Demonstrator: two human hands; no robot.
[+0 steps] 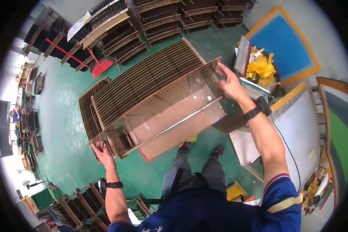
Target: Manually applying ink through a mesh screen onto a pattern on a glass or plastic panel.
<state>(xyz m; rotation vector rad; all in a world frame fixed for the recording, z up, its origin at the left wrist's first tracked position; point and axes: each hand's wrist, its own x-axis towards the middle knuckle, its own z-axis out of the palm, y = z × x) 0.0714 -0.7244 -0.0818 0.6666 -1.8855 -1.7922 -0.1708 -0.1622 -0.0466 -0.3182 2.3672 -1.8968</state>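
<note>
Fingers (pixel 98 147) of left hand (pixel 105 156) and right hand (pixel 232 87) pinch one clear sheet (pixel 178 92) at two ends.

Glare washes out the left side, the green floor (pixel 63 110) shines, and straight lines bend toward black corners

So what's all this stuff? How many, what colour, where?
Rack: one, brown, centre
Panel: one, see-through, front of rack
Board: one, pinkish-brown, below centre
Stacked racks: many, brown, top and lower left
Dustpan: one, red, upper left
Framed sheet: one, blue and orange, upper right
Crumpled plastic: one heap, yellow, right
Floor: one, green, underneath
Wristbands: two, black, one per side
Left hand: one, bare, panel's left
Right hand: one, bare, panel's right
</note>
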